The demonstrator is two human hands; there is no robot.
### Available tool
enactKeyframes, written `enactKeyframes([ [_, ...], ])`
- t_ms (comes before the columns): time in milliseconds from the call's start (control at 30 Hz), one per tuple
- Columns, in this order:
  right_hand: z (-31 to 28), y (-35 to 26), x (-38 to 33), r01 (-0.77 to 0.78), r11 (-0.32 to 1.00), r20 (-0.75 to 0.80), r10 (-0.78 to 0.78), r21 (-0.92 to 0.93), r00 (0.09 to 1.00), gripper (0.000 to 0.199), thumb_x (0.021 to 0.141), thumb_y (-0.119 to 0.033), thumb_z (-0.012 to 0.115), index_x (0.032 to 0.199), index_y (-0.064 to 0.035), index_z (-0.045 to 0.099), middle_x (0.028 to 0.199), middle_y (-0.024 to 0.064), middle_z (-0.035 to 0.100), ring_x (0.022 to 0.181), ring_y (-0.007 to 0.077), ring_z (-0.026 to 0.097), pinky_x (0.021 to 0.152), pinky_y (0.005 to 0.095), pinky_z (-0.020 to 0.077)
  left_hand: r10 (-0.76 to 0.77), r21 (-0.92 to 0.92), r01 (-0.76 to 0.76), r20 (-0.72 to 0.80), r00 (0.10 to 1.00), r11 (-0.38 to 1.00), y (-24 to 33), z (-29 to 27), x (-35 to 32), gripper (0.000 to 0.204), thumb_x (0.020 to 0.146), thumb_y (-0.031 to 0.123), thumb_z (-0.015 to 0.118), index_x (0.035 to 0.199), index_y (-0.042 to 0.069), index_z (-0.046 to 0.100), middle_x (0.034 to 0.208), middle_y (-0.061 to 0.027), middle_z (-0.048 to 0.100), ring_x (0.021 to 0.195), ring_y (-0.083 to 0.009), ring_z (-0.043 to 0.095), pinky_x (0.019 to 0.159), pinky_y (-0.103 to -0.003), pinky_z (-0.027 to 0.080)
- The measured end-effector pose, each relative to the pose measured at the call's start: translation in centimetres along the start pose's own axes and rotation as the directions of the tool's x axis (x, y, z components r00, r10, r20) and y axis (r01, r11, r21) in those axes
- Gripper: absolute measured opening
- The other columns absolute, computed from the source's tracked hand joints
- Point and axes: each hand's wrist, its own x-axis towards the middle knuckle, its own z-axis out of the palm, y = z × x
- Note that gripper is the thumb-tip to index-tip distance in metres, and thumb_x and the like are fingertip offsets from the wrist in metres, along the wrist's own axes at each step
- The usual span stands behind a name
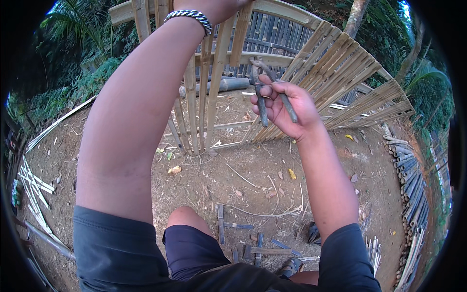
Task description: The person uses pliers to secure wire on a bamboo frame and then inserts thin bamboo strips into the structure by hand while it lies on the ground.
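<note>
The left arm (131, 112) rises from the lower left of the frame, reaching up to the top centre, where the left hand (214, 9) is cut by the upper edge, its fingers mostly hidden. The right forearm (328, 177) slants up from the lower right to the right hand (294, 109), just right of and above centre, palm partly showing, fingers loosely curled.

Pliers (263, 111) are held before the slat panel (335, 61); stacked poles (412, 173) are laid along the ground's (233, 160) right edge, loose strips (41, 184) scattered along its left edge.
</note>
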Motion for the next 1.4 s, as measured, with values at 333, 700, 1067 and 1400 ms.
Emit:
enactKeyframes([
  [333, 3.5, 2.4, 0.6, -0.061, 0.978, -0.379, -0.019, -0.199, 0.925, 0.023, 0.104, -0.009, 0.041, 0.124, 0.0025, 0.043, 0.086, 0.0128, 0.065, 0.09, 0.0346, 0.072, 0.082, 0.0489, 0.0652, -0.015, 0.045, 0.015, -0.002, 1.0, 0.999, 0.3, 0.4, 0.4, 0.065, 0.095, 0.068, 0.05, 0.081, 0.012, 0.08, 0.077, -0.0116, 0.075, 0.077, -0.0264, 0.074, 0.067, -0.042, 0.054],
  [700, 3.2, 0.2, 1.8, -0.075, 0.95, -0.387, -0.051, -0.303, 0.921, 0.022, 0.106, -0.015, 0.045, 0.098, 0.0052, 0.051, 0.077, 0.0089, 0.057, 0.076, 0.0292, 0.071, 0.068, 0.0435, 0.065, -0.016, 0.052, 0.015, 0.008, 1.0, 0.999, 0.5, 0.3, 0.1, 0.067, 0.095, 0.069, 0.048, 0.079, 0.012, 0.079, 0.074, -0.0101, 0.075, 0.075, -0.025, 0.074, 0.066, -0.041, 0.054],
  [1067, 5.2, 0.3, 2.7, -0.163, 0.905, -0.534, -0.08, -0.392, 0.841, 0.021, 0.105, -0.019, 0.048, 0.097, -0.0008, 0.052, 0.073, 0.0065, 0.054, 0.063, 0.0254, 0.067, 0.058, 0.0391, 0.0627, -0.03, 0.065, 0.03, 0.007, 1.0, 0.997, -0.2, -0.7, 0.4, 0.067, 0.095, 0.069, 0.048, 0.08, 0.012, 0.08, 0.078, -0.0107, 0.076, 0.078, -0.0254, 0.075, 0.068, -0.041, 0.054],
  [1400, 4.4, -0.3, 2.1, -0.185, 0.914, -0.56, -0.055, -0.362, 0.827, 0.023, 0.107, -0.02, 0.047, 0.103, 0.0017, 0.055, 0.084, 0.0138, 0.066, 0.068, 0.0216, 0.067, 0.058, 0.0339, 0.0621, -0.002, 0.012, 0.002, 0.001, 1.0, 1.0, 0.0, -0.3, -0.2, 0.068, 0.094, 0.071, 0.048, 0.079, 0.012, 0.08, 0.076, -0.0098, 0.076, 0.075, -0.025, 0.074, 0.069, -0.043, 0.053],
])
